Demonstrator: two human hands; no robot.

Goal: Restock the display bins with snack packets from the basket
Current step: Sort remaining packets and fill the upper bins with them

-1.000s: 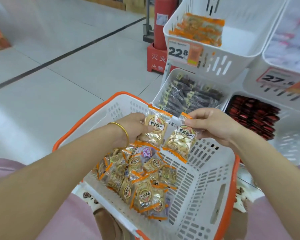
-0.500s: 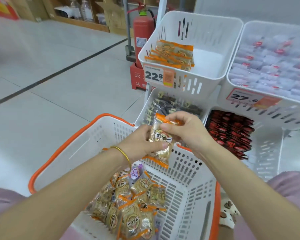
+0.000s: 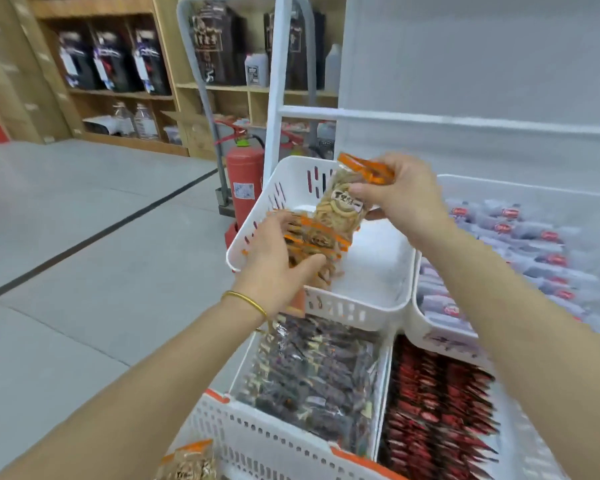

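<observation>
My right hand (image 3: 399, 195) pinches orange-edged snack packets (image 3: 343, 206) by their top seal and holds them over the upper white display bin (image 3: 374, 306). Inside that bin my left hand (image 3: 274, 258) grips the stack of matching packets (image 3: 312, 242) lying at its left side. Along the bottom edge is the rim of the white and orange basket (image 3: 264, 441), with one packet (image 3: 191, 462) showing at its left corner.
Below the upper bin sit a bin of dark packets (image 3: 312, 372) and a bin of red packets (image 3: 437, 410). A bin of pale packets (image 3: 520, 251) is on the right. A red fire extinguisher (image 3: 245, 178) stands on the floor behind the rack.
Both hands rose from the basket up to the upper bin. The right hand carried the packets there, and the left hand let go of them and took hold of the stack in the bin.
</observation>
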